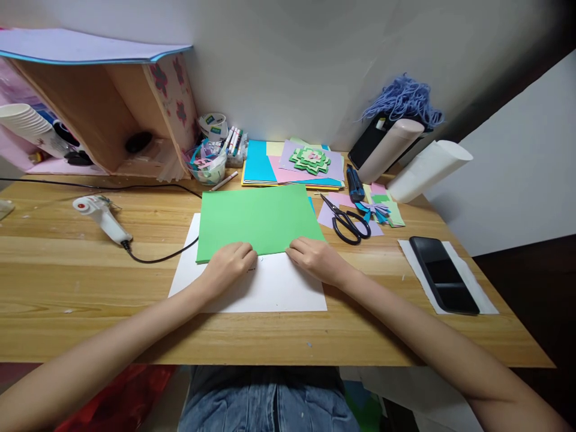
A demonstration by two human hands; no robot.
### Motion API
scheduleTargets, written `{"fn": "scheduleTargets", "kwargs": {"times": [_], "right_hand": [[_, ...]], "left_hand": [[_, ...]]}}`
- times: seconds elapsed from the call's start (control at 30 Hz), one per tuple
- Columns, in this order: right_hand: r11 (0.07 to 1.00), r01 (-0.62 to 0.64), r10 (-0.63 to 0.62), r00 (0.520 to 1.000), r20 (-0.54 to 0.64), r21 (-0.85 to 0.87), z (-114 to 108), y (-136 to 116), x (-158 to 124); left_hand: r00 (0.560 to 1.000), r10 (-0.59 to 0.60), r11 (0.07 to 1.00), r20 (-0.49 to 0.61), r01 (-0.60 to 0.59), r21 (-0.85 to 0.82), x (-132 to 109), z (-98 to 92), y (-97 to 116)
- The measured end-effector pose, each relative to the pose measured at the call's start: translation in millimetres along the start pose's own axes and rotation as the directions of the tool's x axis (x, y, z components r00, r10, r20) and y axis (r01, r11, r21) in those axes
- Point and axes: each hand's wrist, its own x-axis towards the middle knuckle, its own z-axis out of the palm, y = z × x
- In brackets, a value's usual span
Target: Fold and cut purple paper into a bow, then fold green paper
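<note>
A bright green sheet of paper (258,219) lies across the upper part of a white sheet (283,285) on the wooden table. My left hand (230,264) has its fingers curled over the near edge of the green paper, left of its middle. At the right part of that same edge, my right hand (310,257) grips the paper with fingers pressed together. Both thumbs are mostly hidden. Black-handled scissors (348,223) lie just beyond my right hand, on lilac paper scraps.
A white glue gun (102,217) with a black cord lies at left. Behind are a basket of supplies (209,165), stacked coloured paper (261,163) with a layered green flower (310,160), and a blue cutter (355,183). A phone (443,276) lies at right.
</note>
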Motion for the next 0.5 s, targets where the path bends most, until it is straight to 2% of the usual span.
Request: {"fn": "scheduleTargets", "kwargs": {"times": [0.07, 0.17, 0.33, 0.5], "right_hand": [[0.999, -0.011, 0.012, 1.000, 0.020, -0.031, -1.2, -2.1, 2.0], [0.998, -0.048, 0.048, 0.999, 0.022, -0.040, -0.6, -3.8, 3.6], [0.995, -0.102, 0.102, 0.995, -0.002, -0.001, 1.7, -2.6, 5.8], [0.964, -0.186, 0.188, 0.982, 0.003, 0.188, -0.6, 2.9, 10.5]], "left_hand": [[0.994, 0.104, 0.984, 0.016, -0.105, 0.141, 1.6, -2.3, 0.6], [0.986, 0.164, 0.952, 0.037, -0.168, 0.257, 6.1, -5.8, 2.0], [0.985, 0.171, 0.933, 0.029, -0.172, 0.316, 13.7, -9.1, 5.6], [0.987, 0.150, 0.944, 0.050, -0.158, 0.291, 16.0, -7.6, 5.2]]}}
